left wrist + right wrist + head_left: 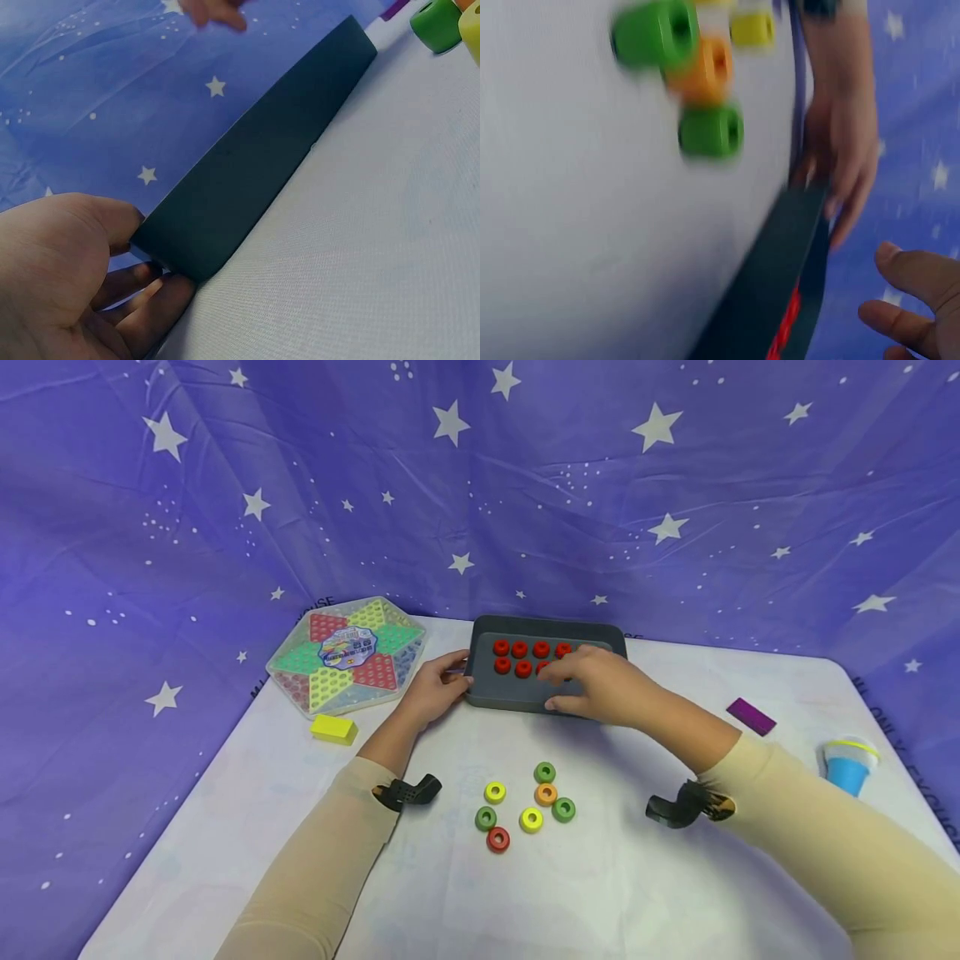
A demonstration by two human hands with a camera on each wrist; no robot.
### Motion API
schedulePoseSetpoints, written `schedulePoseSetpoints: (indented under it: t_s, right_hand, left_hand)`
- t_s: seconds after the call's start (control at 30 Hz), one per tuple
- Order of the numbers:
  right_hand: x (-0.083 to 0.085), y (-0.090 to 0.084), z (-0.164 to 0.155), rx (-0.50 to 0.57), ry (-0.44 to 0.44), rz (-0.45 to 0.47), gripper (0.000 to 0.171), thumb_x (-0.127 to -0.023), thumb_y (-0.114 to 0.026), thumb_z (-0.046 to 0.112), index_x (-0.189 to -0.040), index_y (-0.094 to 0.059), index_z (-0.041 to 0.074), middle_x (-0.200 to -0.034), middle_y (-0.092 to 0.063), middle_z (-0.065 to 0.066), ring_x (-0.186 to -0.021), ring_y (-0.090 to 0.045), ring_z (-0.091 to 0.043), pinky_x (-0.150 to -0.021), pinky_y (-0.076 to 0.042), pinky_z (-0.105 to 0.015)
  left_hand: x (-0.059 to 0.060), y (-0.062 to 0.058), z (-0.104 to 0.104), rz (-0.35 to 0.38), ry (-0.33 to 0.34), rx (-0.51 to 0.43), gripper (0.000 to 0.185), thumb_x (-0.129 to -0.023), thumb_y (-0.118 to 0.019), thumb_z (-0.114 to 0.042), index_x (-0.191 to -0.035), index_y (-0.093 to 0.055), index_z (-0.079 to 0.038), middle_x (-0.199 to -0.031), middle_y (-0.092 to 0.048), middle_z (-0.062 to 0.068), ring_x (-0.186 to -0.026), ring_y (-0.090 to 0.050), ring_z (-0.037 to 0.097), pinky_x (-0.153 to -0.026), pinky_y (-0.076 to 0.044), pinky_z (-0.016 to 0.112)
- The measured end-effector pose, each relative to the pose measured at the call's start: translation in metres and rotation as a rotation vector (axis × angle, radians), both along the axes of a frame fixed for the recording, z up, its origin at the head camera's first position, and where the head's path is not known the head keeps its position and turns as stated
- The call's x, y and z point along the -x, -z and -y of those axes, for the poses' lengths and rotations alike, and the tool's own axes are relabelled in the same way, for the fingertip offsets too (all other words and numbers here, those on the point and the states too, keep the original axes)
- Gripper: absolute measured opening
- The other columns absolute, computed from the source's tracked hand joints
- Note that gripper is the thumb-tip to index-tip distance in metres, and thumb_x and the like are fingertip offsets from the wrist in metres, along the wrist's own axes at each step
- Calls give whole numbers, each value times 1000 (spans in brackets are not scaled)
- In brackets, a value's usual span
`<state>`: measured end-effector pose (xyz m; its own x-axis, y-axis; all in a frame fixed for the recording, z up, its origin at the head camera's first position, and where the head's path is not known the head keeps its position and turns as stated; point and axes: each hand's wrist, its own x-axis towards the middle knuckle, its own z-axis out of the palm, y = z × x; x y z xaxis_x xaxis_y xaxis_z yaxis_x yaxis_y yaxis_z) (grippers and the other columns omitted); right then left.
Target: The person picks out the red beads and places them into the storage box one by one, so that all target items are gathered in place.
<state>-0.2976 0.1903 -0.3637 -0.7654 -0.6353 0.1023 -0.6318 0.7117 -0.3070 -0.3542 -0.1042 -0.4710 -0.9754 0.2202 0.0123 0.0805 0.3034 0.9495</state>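
A dark grey rectangular tray [495, 693] lies toward the back of the white table. Inside it, several red ring-shaped beads [520, 649] stand in two rows. My left hand [435, 689] holds the tray's left end, its thumb and fingers at the near corner [176, 259]. Over the tray's right half hovers my right hand [603, 685], thumb and fingers spread apart with nothing seen between them. It hides part of the tray and some of the red beads. In the right wrist view, the right-hand fingers [907, 281] are beside the tray [769, 277].
Loose beads in green [564, 810], yellow [532, 820], orange [546, 794] and red [498, 839] lie in front of the tray. At left are a hexagonal game box [330, 689] and a yellow block [333, 729]. A purple block [751, 716] and a blue cup [847, 770] are at right.
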Motion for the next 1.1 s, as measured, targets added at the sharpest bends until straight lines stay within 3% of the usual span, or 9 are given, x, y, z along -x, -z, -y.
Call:
schedulePoseSetpoints:
  t_s: [0.1,0.33,0.53,0.73,1.1]
  right_hand:
    - [-23,3,10,30,-75,-23,35,-86,-82,31,-119,-76,21,-112,-75,7,-105,-65,-17,-95,-52,-44]
    - [-69,24,19,52,-179,16,31,-87,-80,31,-117,-76,26,-106,-74,13,-92,-55,-6,-75,-52,-27]
    - [-97,52,31,57,-301,17,35,-85,-81,38,-117,-76,24,-107,-73,16,-87,-51,-3,-75,-48,-22]
    - [-110,73,42,1,-388,-99,35,-84,-81,41,-116,-75,29,-108,-70,18,-88,-51,-5,-78,-48,-22]
    - [-115,86,56,-1,-470,-211,27,-83,-81,33,-109,-74,31,-94,-65,19,-81,-43,-7,-71,-40,-19]
  left_hand:
    - [1,0,1,4,1,0,54,-98,-66,-13,-150,-51,-13,-141,-58,11,-117,-64,25,-86,-60,34]
    - [4,-1,-4,-1,24,-8,55,-97,-66,-14,-150,-50,-12,-141,-58,13,-118,-64,26,-87,-60,34]
    - [5,-1,-8,-3,28,-4,55,-97,-66,-14,-150,-51,-12,-139,-59,12,-115,-64,24,-85,-60,32]
    - [5,0,-6,-17,21,7,55,-97,-66,-14,-149,-51,-11,-139,-60,12,-115,-64,25,-86,-60,33]
    - [1,1,0,-20,9,11,55,-97,-66,-14,-149,-51,-11,-140,-59,12,-117,-64,24,-88,-60,35]
